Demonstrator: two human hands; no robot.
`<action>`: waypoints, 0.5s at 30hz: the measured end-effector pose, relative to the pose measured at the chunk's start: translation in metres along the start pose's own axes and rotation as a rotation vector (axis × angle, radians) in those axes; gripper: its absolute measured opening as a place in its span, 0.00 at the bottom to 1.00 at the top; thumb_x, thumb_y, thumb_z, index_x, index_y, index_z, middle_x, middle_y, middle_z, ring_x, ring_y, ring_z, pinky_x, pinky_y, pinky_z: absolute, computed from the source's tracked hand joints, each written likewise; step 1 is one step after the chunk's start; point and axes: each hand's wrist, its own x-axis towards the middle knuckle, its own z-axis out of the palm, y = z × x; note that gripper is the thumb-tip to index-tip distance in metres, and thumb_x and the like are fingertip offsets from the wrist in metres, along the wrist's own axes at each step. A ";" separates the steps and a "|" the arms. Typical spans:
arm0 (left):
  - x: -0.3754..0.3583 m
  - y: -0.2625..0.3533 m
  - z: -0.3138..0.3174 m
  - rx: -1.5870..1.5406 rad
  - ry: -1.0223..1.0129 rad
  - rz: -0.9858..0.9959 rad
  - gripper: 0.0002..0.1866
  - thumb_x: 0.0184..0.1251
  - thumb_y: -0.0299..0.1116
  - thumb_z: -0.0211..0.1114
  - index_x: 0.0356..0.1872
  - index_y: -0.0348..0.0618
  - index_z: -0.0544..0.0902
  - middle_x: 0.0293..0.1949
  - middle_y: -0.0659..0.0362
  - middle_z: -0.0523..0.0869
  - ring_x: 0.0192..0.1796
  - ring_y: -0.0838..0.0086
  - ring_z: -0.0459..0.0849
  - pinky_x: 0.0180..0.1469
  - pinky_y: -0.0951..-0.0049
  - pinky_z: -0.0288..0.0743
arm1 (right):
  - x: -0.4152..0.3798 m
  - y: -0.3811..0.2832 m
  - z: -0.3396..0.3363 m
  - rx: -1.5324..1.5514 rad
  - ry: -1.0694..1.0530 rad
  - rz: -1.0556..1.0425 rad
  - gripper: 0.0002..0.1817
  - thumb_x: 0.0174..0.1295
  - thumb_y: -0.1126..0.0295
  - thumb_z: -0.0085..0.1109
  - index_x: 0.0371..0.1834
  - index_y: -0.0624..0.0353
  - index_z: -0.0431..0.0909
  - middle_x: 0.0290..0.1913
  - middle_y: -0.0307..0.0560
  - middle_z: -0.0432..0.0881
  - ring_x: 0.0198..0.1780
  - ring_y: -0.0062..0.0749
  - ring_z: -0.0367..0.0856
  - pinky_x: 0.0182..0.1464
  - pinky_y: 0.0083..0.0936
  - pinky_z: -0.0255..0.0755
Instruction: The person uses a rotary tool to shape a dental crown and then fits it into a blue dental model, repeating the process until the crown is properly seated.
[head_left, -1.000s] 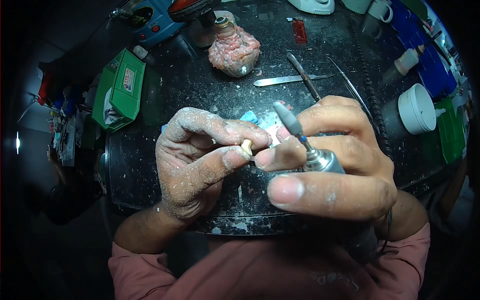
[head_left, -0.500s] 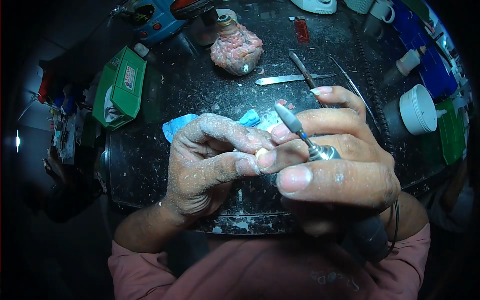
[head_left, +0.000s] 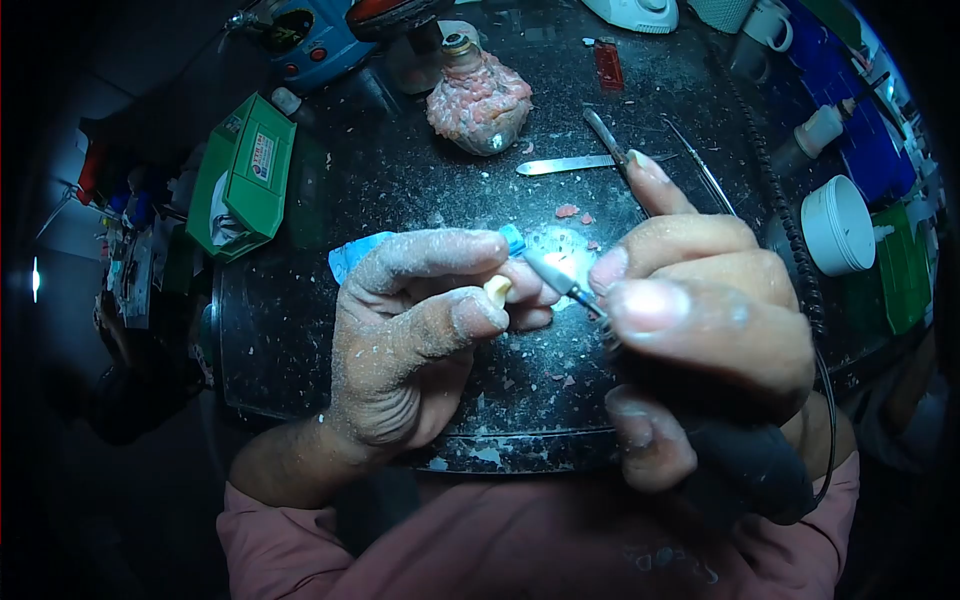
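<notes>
Between the thumb and fingers of my left hand [head_left: 395, 320], dusted with white powder, is a small cream tooth-shaped dental crown [head_left: 497, 290]. My right hand [head_left: 715, 300] is closed around a rotary handpiece, whose grey pointed grinding bit [head_left: 548, 272] points up and left, just right of the crown and apart from it. Most of the handpiece body is hidden by the fingers. Below the right hand hangs a dark section of it with a thin cable. Behind the left fingers lie pieces of blue material [head_left: 350, 257] on the dark table [head_left: 300, 330].
A wax-crusted burner [head_left: 480, 112] stands at the back. Metal carving tools [head_left: 570, 164] lie behind my right hand, near a red lighter [head_left: 608, 65]. At left sits a green box [head_left: 243, 180]; at right, a white tub [head_left: 838, 226]. Pink scraps dot the table.
My right hand has moved right and down, away from my left fingers, taking the bit with it. My left fingers have parted slightly, exposing more of the crown.
</notes>
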 end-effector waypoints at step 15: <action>-0.002 0.003 -0.003 -0.053 0.001 -0.060 0.07 0.60 0.16 0.64 0.38 0.35 0.80 0.42 0.45 0.85 0.47 0.64 0.86 0.54 0.65 0.81 | -0.012 0.005 0.009 0.195 -0.061 -0.043 0.21 0.58 0.77 0.66 0.52 0.60 0.67 0.44 0.51 0.71 0.57 0.64 0.78 0.62 0.61 0.69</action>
